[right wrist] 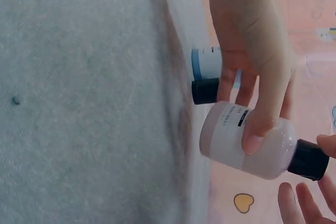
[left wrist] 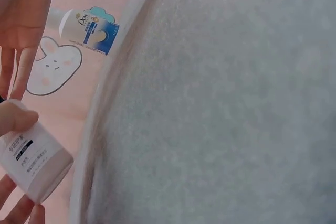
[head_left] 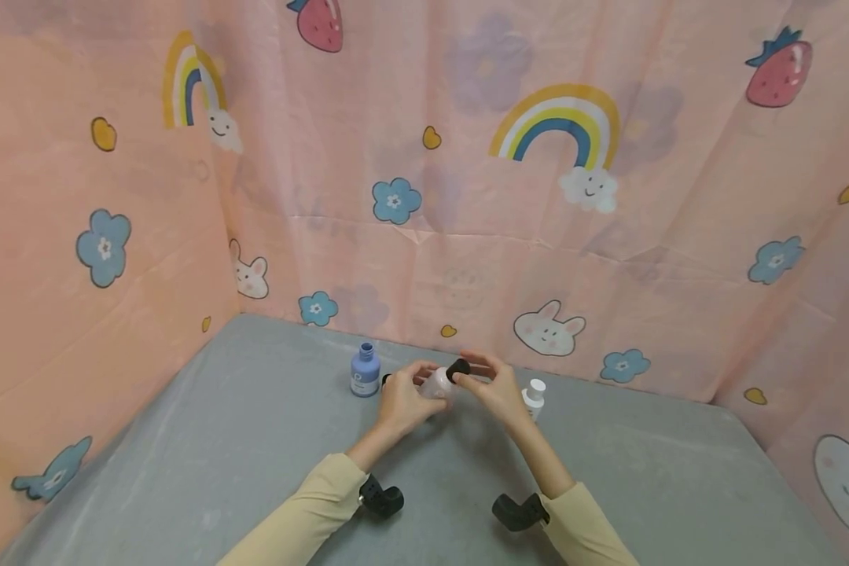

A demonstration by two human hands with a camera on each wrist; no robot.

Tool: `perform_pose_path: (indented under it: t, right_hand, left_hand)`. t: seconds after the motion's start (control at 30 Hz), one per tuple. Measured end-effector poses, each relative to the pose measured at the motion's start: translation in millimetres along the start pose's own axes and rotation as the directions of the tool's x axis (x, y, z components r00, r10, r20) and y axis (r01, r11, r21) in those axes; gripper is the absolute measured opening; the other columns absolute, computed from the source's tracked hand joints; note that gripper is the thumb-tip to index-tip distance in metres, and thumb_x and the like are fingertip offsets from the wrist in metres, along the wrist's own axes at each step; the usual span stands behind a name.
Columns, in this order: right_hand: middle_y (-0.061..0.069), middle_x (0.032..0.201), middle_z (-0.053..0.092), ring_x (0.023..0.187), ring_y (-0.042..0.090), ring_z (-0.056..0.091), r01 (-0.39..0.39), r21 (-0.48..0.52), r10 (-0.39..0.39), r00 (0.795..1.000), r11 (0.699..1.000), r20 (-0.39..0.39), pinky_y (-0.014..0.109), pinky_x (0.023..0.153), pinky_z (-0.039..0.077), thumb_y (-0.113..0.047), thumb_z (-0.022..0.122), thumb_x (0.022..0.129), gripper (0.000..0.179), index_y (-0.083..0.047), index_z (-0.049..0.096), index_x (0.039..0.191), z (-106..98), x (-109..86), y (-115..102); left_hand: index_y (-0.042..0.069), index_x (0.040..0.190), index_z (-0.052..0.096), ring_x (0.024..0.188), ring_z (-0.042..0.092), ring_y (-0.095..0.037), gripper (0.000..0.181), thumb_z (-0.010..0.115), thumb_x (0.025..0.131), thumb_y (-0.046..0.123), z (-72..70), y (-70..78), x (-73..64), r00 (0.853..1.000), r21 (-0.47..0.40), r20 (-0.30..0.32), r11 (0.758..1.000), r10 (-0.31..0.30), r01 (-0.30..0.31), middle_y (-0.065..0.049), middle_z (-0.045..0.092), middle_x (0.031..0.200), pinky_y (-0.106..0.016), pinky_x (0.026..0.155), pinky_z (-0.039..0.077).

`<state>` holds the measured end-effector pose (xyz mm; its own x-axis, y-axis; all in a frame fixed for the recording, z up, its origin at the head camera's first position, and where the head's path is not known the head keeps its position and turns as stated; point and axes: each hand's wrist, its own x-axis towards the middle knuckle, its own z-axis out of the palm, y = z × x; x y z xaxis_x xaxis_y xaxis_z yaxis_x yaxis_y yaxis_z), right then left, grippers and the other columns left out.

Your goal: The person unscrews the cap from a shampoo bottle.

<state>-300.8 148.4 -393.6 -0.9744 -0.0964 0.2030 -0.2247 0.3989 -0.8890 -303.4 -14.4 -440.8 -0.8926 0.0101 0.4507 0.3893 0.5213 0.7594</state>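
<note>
A pale pink bottle point(head_left: 437, 384) with a black cap point(head_left: 458, 369) is tilted between my two hands, its cap end toward the upper right. My left hand point(head_left: 403, 405) grips the bottle's body, thumb across the label, as the right wrist view shows. With thumb and fingers my right hand point(head_left: 501, 395) pinches the black cap. Just left of my left hand stands a blue bottle point(head_left: 365, 373) with an uncapped neck. Beside it is a loose black cap point(right wrist: 206, 91), partly behind my left fingers. A white bottle point(left wrist: 89, 31) with a blue label stands behind my right wrist.
A grey cloth covers the table point(head_left: 255, 440). Pink printed curtains point(head_left: 424, 259) hang behind the table and at both sides. Each wrist carries a black camera mount point(head_left: 380, 498).
</note>
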Motion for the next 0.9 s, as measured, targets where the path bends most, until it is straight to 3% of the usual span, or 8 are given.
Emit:
perform_pose_path:
  t: [0.13, 0.37, 0.63, 0.9]
  right_hand:
    - [0.016, 0.118, 0.064, 0.102, 0.029, 0.065, -0.041, -0.016, 0.04, 0.998, 0.999, -0.053, 0.035, 0.079, 0.055, -0.023, 0.073, 0.084, 0.043, -0.004, 0.063, 0.122, 0.6, 0.3, 0.9]
    - [0.018, 0.106, 0.064, 0.084, 0.018, 0.068, -0.068, -0.014, 0.066, 0.992, 0.998, -0.107, 0.032, 0.072, 0.057, -0.026, 0.074, 0.084, 0.037, -0.002, 0.065, 0.112, 4.1, 0.6, 2.2]
    - [0.018, 0.106, 0.066, 0.09, 0.027, 0.067, -0.07, -0.037, 0.064, 0.986, 0.997, -0.151, 0.024, 0.068, 0.05, -0.021, 0.076, 0.082, 0.035, -0.003, 0.065, 0.11, 5.3, 0.4, 2.8]
    - [0.018, 0.107, 0.066, 0.091, 0.027, 0.066, -0.054, -0.037, 0.049, 0.99, 0.998, -0.133, 0.026, 0.069, 0.05, -0.015, 0.075, 0.081, 0.031, -0.003, 0.067, 0.109, 3.8, -1.9, 0.8]
  left_hand:
    - [0.014, 0.105, 0.07, 0.082, 0.067, -0.018, 0.047, 0.086, 0.061, 0.019, 1.1, 0.9, 0.5, 0.998, 0.051, -0.047, 0.998, 0.036, -0.034, -0.004, 0.073, 0.097, -0.035, 0.074, 0.052]
    - [0.015, 0.104, 0.071, 0.083, 0.066, -0.018, 0.046, 0.087, 0.062, 0.018, 2.3, 1.0, -0.8, 0.997, 0.069, -0.064, 0.997, 0.048, -0.044, -0.003, 0.073, 0.096, -0.035, 0.073, 0.051]
    - [0.016, 0.104, 0.071, 0.082, 0.065, -0.018, 0.045, 0.087, 0.062, 0.02, 2.5, 3.1, -2.8, 0.998, 0.066, -0.052, 0.997, 0.038, -0.035, -0.003, 0.07, 0.096, -0.033, 0.073, 0.05]
    - [0.014, 0.106, 0.071, 0.085, 0.067, -0.021, 0.047, 0.087, 0.063, 0.022, 2.6, 2.9, -4.8, 1.0, 0.015, -0.011, 1.0, -0.009, 0.009, -0.005, 0.07, 0.099, -0.037, 0.076, 0.051]
